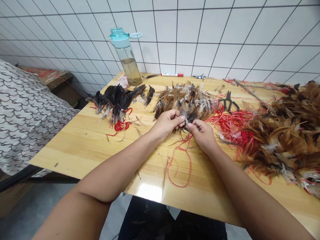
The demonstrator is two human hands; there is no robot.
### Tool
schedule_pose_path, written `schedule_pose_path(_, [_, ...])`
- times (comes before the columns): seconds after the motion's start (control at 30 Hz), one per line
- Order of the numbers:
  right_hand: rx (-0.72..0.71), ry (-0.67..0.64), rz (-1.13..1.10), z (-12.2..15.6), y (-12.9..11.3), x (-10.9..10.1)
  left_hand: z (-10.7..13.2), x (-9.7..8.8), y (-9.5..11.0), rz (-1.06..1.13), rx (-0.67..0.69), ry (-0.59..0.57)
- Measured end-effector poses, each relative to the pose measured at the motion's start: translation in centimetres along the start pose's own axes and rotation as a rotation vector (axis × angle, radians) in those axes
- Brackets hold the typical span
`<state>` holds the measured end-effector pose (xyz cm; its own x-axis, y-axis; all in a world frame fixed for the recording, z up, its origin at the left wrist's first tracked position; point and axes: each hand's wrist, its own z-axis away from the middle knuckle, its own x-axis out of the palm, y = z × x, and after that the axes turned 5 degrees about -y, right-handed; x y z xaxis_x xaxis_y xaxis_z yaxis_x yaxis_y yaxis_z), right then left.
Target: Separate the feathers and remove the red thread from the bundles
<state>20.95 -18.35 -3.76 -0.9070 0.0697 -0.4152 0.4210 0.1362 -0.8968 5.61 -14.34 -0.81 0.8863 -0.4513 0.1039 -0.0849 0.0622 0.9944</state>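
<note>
At the near edge of a brown and white feather bundle (187, 98), my two hands meet with their fingertips nearly touching. My left hand (171, 122) is closed, thumb and fingers pinching the quill ends of some dark feathers. Facing it, my right hand (202, 133) also pinches at these feathers, its thumb pressed against the curled forefinger. The small part between the fingertips is partly hidden. From beneath my right hand a red cord (189, 169) runs out and lies in a loop on the wooden table (96, 146).
Black feathers (117, 99) with red cord lie at left, near a water bottle (130, 63). A red marker (172, 75) rests by the tiled wall. Wire cutters (229, 102), tangled red string (238, 125) and a large brown feather pile (295, 136) are at right. Patterned cloth (19, 115) hangs at far left.
</note>
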Motion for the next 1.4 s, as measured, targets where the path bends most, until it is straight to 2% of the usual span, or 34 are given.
schedule_pose_path(0.23, [0.031, 0.015, -0.044, -0.1, -0.1, 0.0, -0.1, -0.1, -0.1, 0.083, -0.024, -0.02])
schedule_pose_path(0.4, [0.02, 0.012, -0.039, 0.0, -0.4, 0.0, -0.2, -0.2, 0.2, 0.259, 0.018, 0.026])
schedule_pose_path(0.5, [0.027, 0.024, -0.052, 0.0, -0.5, -0.1, -0.5, -1.0, 0.9, 0.345, 0.085, 0.098])
schedule_pose_path(0.6, [0.051, 0.072, -0.12, -0.1, -0.4, -0.1, -0.9, -2.4, 1.8, 0.394, 0.185, 0.227])
schedule_pose_path(0.7, [0.063, 0.133, -0.202, -0.2, -0.2, -0.2, -1.0, -3.2, 2.2, 0.313, 0.238, 0.306])
schedule_pose_path(0.77, [0.061, 0.156, -0.228, -0.2, -0.1, -0.3, -0.7, -2.8, 1.9, 0.152, 0.185, 0.244])
schedule_pose_path(0.87, [0.061, 0.171, -0.196, -0.2, 0.0, -0.2, -0.1, -1.3, 1.1, -0.131, 0.071, 0.039])
schedule_pose_path(0.97, [0.046, 0.158, -0.095, -0.2, 0.1, -0.1, 0.3, 0.1, 0.2, -0.311, 0.058, -0.059])
schedule_pose_path(1.07, [-0.005, 0.126, 0.032, -0.1, 0.2, 0.0, 0.3, 0.5, -0.3, -0.336, 0.052, -0.067])
schedule_pose_path(1.2, [-0.083, 0.085, 0.15, -0.1, 0.4, 0.0, 0.0, 0.2, -0.6, -0.217, 0.029, -0.104])
schedule_pose_path(1.3, [-0.104, 0.06, 0.187, -0.1, 0.4, 0.1, -0.1, 0.0, -0.7, -0.177, 0.011, -0.132])
schedule_pose_path(1.4, [-0.098, 0.055, 0.177, -0.1, 0.5, 0.1, -0.1, -0.1, -0.7, -0.241, 0.022, -0.118])
